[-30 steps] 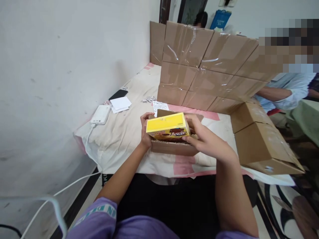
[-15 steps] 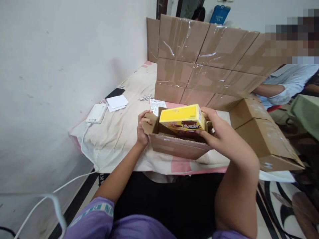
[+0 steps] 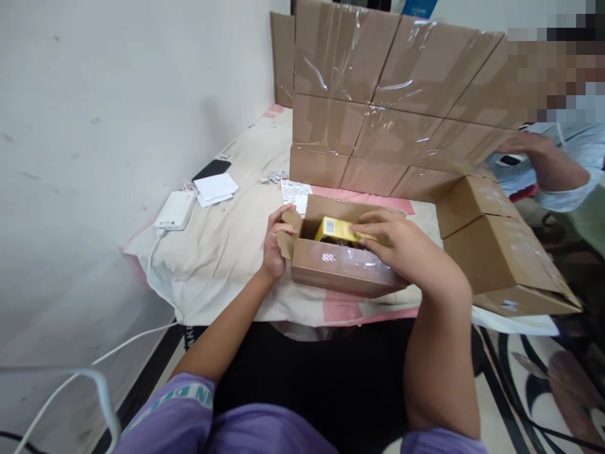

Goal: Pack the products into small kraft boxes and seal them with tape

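An open cardboard box (image 3: 347, 271) sits in front of me on the cloth-covered surface. My left hand (image 3: 276, 243) is closed around the raised flap at its left end. Inside the box lies a yellow carton (image 3: 333, 228), low between the walls, its barcode end to the left. My right hand (image 3: 390, 236) reaches over the right part of the box. Its fingers are stretched out and rest on top of the carton, hiding much of it.
A tall taped cardboard partition (image 3: 350, 126) stands behind, with a folded cardboard side (image 3: 515, 252) at right. To the left lie a white power bank (image 3: 176, 211) with a cable, white paper (image 3: 216, 188) and a black phone-like slab (image 3: 212, 169). A co-worker's arm (image 3: 558, 164) shows beyond the partition.
The yellow carton has gone down from above the rim into the cardboard box. My right hand has shifted from gripping its right end to lying over its top. My left hand stays on the flap.
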### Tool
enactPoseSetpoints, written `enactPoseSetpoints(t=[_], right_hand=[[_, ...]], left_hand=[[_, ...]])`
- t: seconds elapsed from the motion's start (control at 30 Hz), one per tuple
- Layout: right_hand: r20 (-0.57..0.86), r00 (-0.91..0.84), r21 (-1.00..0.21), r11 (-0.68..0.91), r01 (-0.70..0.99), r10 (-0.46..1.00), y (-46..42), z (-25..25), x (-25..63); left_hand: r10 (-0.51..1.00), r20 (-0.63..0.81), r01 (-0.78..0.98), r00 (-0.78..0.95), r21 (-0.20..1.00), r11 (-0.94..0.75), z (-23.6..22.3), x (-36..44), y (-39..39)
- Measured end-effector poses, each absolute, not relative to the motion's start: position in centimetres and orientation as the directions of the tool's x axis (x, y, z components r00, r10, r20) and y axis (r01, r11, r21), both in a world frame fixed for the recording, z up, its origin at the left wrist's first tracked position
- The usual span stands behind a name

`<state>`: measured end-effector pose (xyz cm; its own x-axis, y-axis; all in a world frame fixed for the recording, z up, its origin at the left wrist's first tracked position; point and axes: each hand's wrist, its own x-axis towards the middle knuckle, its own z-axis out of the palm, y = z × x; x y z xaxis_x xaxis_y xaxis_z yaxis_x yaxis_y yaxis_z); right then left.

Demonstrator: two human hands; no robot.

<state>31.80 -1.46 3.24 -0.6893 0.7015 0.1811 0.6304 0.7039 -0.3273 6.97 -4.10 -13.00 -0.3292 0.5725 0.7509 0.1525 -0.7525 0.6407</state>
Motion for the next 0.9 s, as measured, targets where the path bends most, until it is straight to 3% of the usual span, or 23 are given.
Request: enactPoseSetpoints(t=[0.1,0.23,0.3,0.4,0.47,0.57,0.67,0.8,0.9], right_hand=[[0.131,-0.681,-0.433,0.660,0.614,0.720,-2.3,3.9,32.2],[0.342,-0.508,-0.465,0.612,0.640,0.791,-3.1,4.4,34.0],[0.407,-0.381,-0.489,0.550,0.677,0.830,-3.3,4.2,35.5],[0.368,-0.283,-0.575,0.456,0.680,0.886,-3.7,2.7,37.5],[0.481,-0.220,-0.674,0.518,0.526,0.849,-3.8,0.9,38.0],[0.682,-0.049,-0.721,0.683,0.119,0.729,-3.5,-1.8,37.8],[0.638,-0.094,-0.769,0.627,-0.128,0.764,-2.7,-3.6,37.4],[0.466,-0.340,-0.885,0.442,-0.149,0.817,-2.4,-4.7,37.2],[0.582,-0.197,-0.810,0.583,-0.058,0.789,-2.7,-5.1,36.6]], left_hand=[[0.618,0.715,0.155,-0.327,0.686,-0.711,-13.3,6.9,-4.0],[0.658,0.696,0.088,-0.287,0.704,-0.705,-13.5,7.1,-4.4],[0.641,0.745,0.021,-0.186,0.655,-0.755,-13.4,7.1,-4.7],[0.614,0.789,0.050,-0.003,0.613,-0.788,-13.1,6.8,-5.2],[0.625,0.780,0.135,0.035,0.616,-0.776,-12.7,6.3,-5.4],[0.633,0.772,0.197,0.060,0.612,-0.766,-12.1,5.9,-5.6],[0.643,0.754,0.254,0.138,0.600,-0.759,-11.4,6.4,-5.8],[0.678,0.715,0.353,0.169,0.598,-0.720,-10.9,7.9,-6.0],[0.755,0.653,0.363,0.066,0.689,-0.628,-10.9,8.6,-6.2]])
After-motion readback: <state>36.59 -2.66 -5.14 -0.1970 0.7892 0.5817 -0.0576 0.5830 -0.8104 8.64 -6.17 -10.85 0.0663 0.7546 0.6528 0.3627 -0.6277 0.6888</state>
